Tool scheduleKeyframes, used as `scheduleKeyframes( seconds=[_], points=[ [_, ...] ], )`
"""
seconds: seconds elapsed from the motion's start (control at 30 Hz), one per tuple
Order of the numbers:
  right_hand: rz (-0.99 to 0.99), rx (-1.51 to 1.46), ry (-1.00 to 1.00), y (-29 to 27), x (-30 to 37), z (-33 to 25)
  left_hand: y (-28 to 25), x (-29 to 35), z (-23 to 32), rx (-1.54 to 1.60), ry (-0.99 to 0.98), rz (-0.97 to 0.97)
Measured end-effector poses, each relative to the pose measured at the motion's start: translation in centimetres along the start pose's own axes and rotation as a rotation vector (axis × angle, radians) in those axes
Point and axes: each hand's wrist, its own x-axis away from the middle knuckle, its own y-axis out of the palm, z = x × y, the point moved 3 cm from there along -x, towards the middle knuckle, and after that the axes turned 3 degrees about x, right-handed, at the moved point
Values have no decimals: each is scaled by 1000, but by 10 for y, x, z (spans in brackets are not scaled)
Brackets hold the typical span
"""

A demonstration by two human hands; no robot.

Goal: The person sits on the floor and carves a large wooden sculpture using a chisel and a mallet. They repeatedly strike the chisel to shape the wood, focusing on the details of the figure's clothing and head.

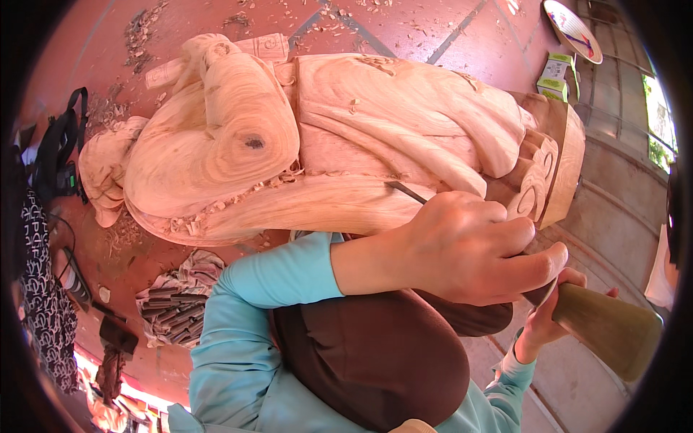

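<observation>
A large pale carved wooden statue (404, 119) lies on its side in front of me, with a robed body and a scrolled base at the right. My left hand (473, 249) is wrapped round a carving chisel (408, 191), whose dark blade tip rests on the robe's near edge. The chisel's butt end shows beyond my fingers, beside my right hand (550, 317). That hand is closed on a greenish-brown wooden mallet (610, 328). The mallet's head hides part of the right fingers. Wood shavings lie in the fold left of the blade.
A bundle of chisels (173, 307) lies on a cloth at the left. Beyond it are a black bag (61, 148) and a patterned black cloth (47, 296). A green-and-white box (556, 76) and a conical hat (572, 30) sit at the far right. Shavings litter the red tiled floor (216, 14).
</observation>
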Motion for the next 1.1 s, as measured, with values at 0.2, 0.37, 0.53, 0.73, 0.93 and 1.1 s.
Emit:
scheduleKeyframes(
  seconds=[0.2, 0.37, 0.53, 0.73, 0.93, 1.1],
  points=[
    [162, -493, 696, -9, 13, 35, -4, 7, -6, 103, -15, 18],
    [-77, 413, -186, 4, -5, 1, -4, 10, -4, 61, 22, 8],
    [128, -460, 511, -5, 1, 31, -8, 10, -5, 109, 42, 18],
    [-148, 326, 1, -5, 1, 31, -12, 6, -7, 128, 33, -34],
    [-56, 608, -30, 4, 8, 18, -20, 1, 7, 45, 134, 113],
    [-48, 170, 36, 6, -3, -11, -7, 3, 9, 76, 90, 71]
  ],
)
